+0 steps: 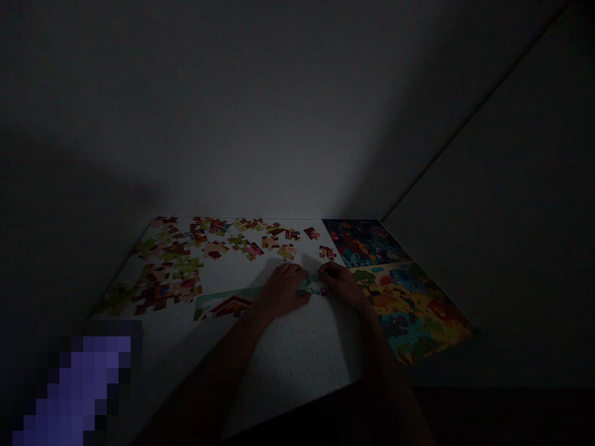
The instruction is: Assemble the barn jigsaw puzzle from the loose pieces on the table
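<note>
Head view. Lighting is dim. Reference point: the puzzle pieces, a small joined group in green and white with some red, held just above the speckled white table.

The left hand is on the left of the puzzle pieces, palm down, with fingers curled narrowly and touching them. The low light does not show whether it grips. The right hand is on the right of the puzzle pieces, formed into a narrow pinch closed on their right end.

Left of the puzzle pieces, beyond the left hand, lies a partly built puzzle section showing a red-roofed house. Farther left and behind, loose pieces lie scattered. To the right lie a dark blue picture sheet and a yellow picture sheet, edge to edge.
</note>
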{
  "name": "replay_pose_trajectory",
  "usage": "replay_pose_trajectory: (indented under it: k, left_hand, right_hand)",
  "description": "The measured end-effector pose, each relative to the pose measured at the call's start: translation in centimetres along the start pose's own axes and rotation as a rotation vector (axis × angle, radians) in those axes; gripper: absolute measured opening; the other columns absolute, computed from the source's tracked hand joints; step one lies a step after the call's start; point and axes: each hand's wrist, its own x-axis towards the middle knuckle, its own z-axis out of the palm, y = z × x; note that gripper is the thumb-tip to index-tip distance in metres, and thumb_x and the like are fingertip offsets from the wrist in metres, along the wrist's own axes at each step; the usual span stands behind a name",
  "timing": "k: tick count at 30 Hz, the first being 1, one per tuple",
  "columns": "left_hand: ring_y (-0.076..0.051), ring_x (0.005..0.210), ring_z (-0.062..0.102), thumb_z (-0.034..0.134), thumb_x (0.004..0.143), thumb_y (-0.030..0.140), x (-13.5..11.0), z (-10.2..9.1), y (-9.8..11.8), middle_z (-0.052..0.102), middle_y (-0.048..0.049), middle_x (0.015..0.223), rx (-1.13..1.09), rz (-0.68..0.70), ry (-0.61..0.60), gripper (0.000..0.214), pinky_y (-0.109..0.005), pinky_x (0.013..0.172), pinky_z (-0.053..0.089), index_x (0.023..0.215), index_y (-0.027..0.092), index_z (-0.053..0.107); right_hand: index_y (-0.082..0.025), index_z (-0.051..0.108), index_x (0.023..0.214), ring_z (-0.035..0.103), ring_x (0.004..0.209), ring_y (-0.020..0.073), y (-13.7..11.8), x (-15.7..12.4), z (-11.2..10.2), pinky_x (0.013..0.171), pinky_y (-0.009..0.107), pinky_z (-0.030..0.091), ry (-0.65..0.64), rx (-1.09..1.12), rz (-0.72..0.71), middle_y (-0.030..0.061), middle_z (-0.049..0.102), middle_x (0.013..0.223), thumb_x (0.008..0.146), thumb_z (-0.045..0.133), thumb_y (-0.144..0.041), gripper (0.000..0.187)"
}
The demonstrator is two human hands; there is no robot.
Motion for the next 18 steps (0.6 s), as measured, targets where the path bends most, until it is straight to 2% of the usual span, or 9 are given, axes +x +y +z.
replay_pose_trajectory:
  k: [6, 13, 18]
  left_hand:
    - [-0.027, 0.118, 0.051, 0.064, 0.081, 0.033, -0.08, 0.40, -0.26, 0.060, -0.0078, 0.122, 0.003, 0.000, 0.013, 0.044, -0.043, 0.107, 0.038, 0.124, 0.023, 0.057]
    - [-0.026, 0.116, 0.051, 0.065, 0.081, 0.034, -0.07, 0.10, -0.11, 0.059, -0.0074, 0.120, 0.010, 0.002, -0.001, 0.041, -0.042, 0.107, 0.038, 0.120, 0.023, 0.060]
    - [-0.027, 0.117, 0.051, 0.064, 0.083, 0.035, -0.04, 0.02, -0.07, 0.059, -0.0083, 0.121, 0.024, 0.003, -0.014, 0.041, -0.042, 0.108, 0.038, 0.121, 0.021, 0.060]
  right_hand:
    - [-0.021, 0.060, 0.075, 0.049, 0.056, 0.0128, -0.41, -0.30, 0.21, 0.052, 0.026, 0.041, -0.020, 0.033, 0.036, -0.0028, 0.057, 0.067, 0.067, 0.065, -0.034, 0.016]
    - [-0.021, 0.060, 0.080, 0.054, 0.056, 0.0132, -0.27, -0.49, 0.32, 0.054, 0.027, 0.045, -0.031, 0.002, 0.021, -0.0036, 0.058, 0.067, 0.070, 0.064, -0.034, 0.016]
    - [-0.021, 0.059, 0.083, 0.055, 0.053, 0.0132, -0.51, -0.62, 0.42, 0.052, 0.027, 0.044, -0.053, -0.054, 0.049, -0.0033, 0.059, 0.066, 0.071, 0.062, -0.033, 0.017]
